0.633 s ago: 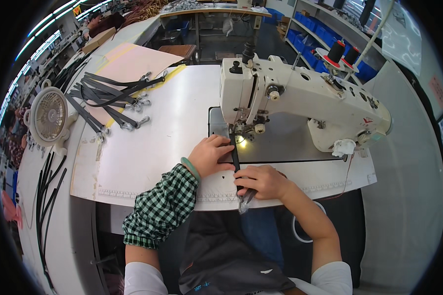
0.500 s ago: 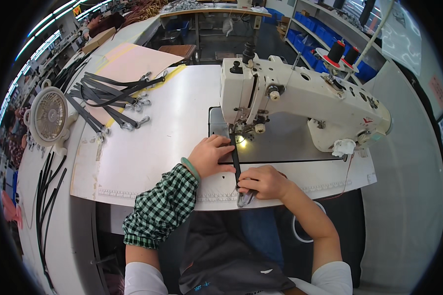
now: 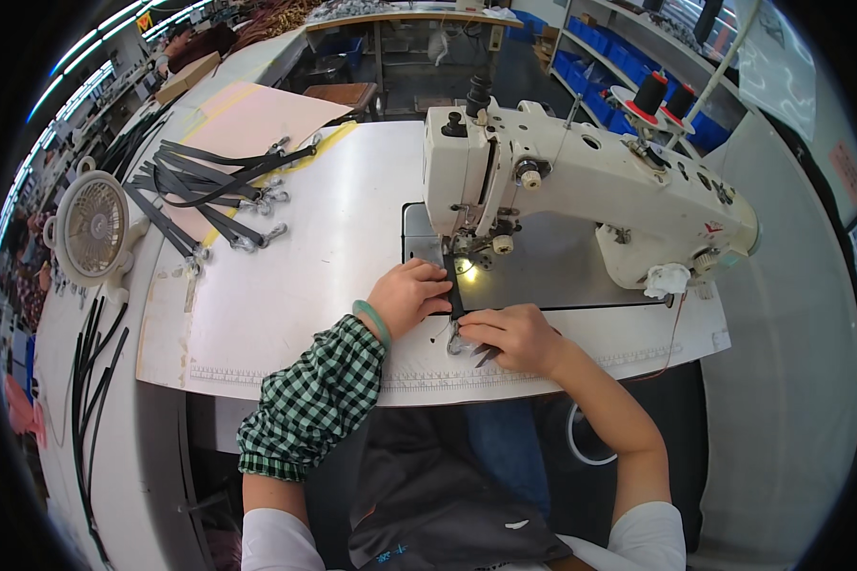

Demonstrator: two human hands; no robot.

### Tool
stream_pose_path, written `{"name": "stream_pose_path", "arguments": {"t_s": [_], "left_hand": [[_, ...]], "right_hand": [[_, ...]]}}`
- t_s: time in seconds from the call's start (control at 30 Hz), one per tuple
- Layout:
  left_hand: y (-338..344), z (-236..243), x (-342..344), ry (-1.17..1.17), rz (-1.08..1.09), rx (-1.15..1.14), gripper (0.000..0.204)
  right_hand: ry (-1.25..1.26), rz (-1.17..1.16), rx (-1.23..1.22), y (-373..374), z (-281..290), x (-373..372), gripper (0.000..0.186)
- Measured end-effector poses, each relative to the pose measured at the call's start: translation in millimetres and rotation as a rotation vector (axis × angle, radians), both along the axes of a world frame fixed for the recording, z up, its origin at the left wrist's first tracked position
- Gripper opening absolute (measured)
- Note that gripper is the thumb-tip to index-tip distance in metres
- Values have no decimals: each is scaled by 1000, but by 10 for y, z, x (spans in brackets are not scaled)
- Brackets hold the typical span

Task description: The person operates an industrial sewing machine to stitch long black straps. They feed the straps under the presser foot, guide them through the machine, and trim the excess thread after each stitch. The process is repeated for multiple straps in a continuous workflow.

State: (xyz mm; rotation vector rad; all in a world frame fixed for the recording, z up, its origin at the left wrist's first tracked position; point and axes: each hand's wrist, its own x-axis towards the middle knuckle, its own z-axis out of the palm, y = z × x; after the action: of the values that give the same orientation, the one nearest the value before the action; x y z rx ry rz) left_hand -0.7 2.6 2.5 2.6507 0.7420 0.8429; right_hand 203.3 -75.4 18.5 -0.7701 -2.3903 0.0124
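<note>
my left hand [image 3: 408, 297] – fingers flat, together on black strap [image 3: 453, 290] | my right hand [image 3: 510, 335] – fingers curled, pinching strap's near end

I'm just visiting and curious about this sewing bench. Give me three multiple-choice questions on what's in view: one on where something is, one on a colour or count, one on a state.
1. Where does the small fan stand?
A. At the table's left edge
B. On top of the sewing machine
C. Beside the right hand

2. How many thread spools stand behind the sewing machine?
A. Five
B. None
C. Two

3. What is the left hand doing?
A. Raised in the air
B. Pressing flat on the black strap by the needle
C. Resting on the fan

Answers:
1 A, the fan sits far left, past the pile of black straps.
2 C, two dark spools on red bases show there.
3 B, its fingers lie on the strap, while the right hand holds the strap's near end.
</note>
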Motion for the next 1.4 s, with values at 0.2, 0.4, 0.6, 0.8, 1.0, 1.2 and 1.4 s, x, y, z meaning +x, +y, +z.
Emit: {"name": "stream_pose_path", "arguments": {"t_s": [0.2,0.4,0.6,0.8,1.0,1.2,1.4], "left_hand": [[11,-1,39,-48,28,-38,21],[27,41,58,-57,54,-33,25],[18,49,102,-38,128,-22,21],[-194,-14,286,25,357,165,25],[-132,-128,285,95,373,187,19],[-115,-124,339,80,358,206,18],[-102,-99,323,66,358,220,15]], "right_hand": [[-82,-5,-33,172,-5,88,26],[-33,-25,-34,342,-74,101,30],[-28,-117,-14,412,-104,98,32],[202,-375,162,6,250,594,32],[805,-1182,788,143,1017,2503,32],[404,-1745,-48,109,1176,4448,38],[1045,-1282,22,-89,363,4469,45]]}}
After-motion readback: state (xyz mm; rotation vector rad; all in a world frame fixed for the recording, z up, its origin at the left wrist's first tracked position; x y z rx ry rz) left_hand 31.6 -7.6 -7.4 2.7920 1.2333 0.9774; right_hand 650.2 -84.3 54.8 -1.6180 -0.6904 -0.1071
